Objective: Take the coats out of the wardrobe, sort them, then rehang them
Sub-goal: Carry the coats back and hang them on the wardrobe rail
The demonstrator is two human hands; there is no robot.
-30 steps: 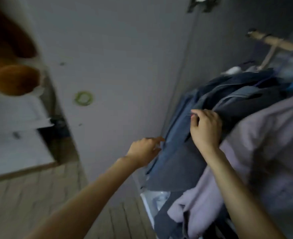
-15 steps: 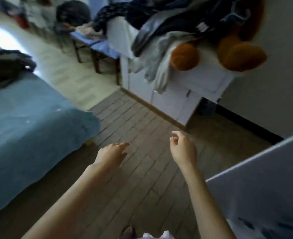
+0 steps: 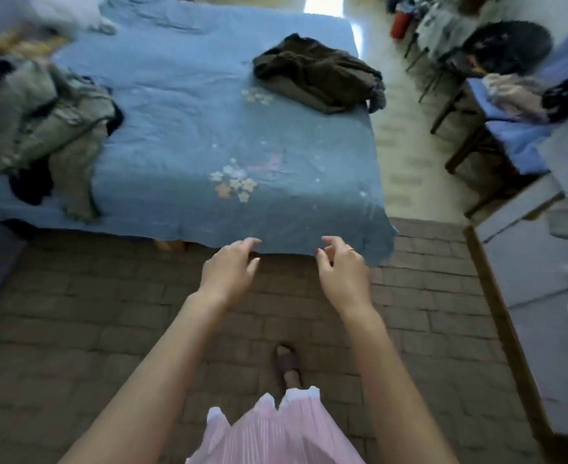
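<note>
Coats lie on the bed (image 3: 189, 128): a dark brown coat (image 3: 316, 75) is crumpled near the far right corner of the blue cover, and a grey-green pile (image 3: 41, 128) of garments is heaped along the left edge, one part hanging over the near side. The two heaps are well apart, with bare cover and a small flower print between them.

Both hands are held out over the brick-patterned floor (image 3: 75, 313), just short of the near edge of the bed. The left hand (image 3: 225, 272) has its fingers (image 3: 247, 243) loosely spread and slightly bent, grasping nothing. The right hand (image 3: 343, 272) is likewise released, its fingers (image 3: 332, 241) curved and apart, with a ring on one of them. Neither hand touches the cover.

Below the hands a pink pleated skirt (image 3: 276, 433) and one foot in a slipper (image 3: 287, 361) show. To the right stands a chair (image 3: 496, 128) with a blue seat carrying more clothes, and beside it a pale cabinet (image 3: 550, 296).
</note>
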